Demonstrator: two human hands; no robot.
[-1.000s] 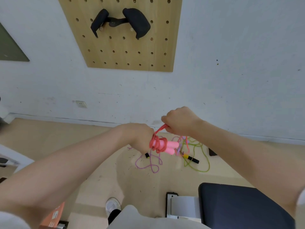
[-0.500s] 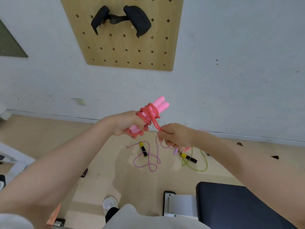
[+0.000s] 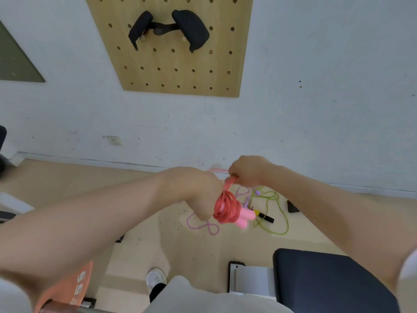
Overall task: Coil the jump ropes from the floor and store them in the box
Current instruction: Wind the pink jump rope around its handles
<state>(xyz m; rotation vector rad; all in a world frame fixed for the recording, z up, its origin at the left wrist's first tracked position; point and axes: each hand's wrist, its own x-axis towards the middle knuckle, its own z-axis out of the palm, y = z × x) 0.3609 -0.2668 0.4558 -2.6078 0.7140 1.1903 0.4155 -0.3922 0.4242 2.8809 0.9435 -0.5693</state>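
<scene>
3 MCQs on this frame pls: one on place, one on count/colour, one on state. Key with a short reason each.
1. Where are the purple jump rope and green jump rope?
A. On the pegboard
B. On the floor near the wall
C. On the dark bench

2. What colour is the cord wound round the pink handles?
A. Red
B. Blue
C. White

3. What is the right hand doing?
A. Hanging idle
B. Resting flat on the bench
C. Gripping the red cord above the bundle

Key:
1 B, both lie loose on the tan floor beyond the hands.
2 A, red loops circle the handles.
3 C, its fingers curl round the strand while the left hand holds the bundle.
</scene>
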